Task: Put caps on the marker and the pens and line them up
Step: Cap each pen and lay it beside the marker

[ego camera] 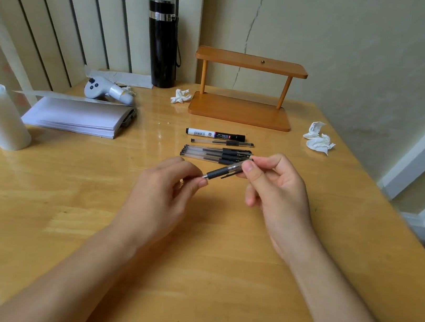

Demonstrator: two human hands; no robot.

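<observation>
Pen (222, 172) hangs slanted above the table (90, 197), held at both ends: the left hand (166, 184) pinches its tip end, and the right hand (276, 189) pinches the barrel with fingers curled. Beyond it, the marker (215, 134) and other pens (215, 154) lie side by side on the table.

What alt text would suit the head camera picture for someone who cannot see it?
Two bare hands hold one black-gripped pen above a wooden table, the left hand pinching its tip end and the right hand gripping the other end. Just beyond them a marker and several pens lie side by side.
</observation>
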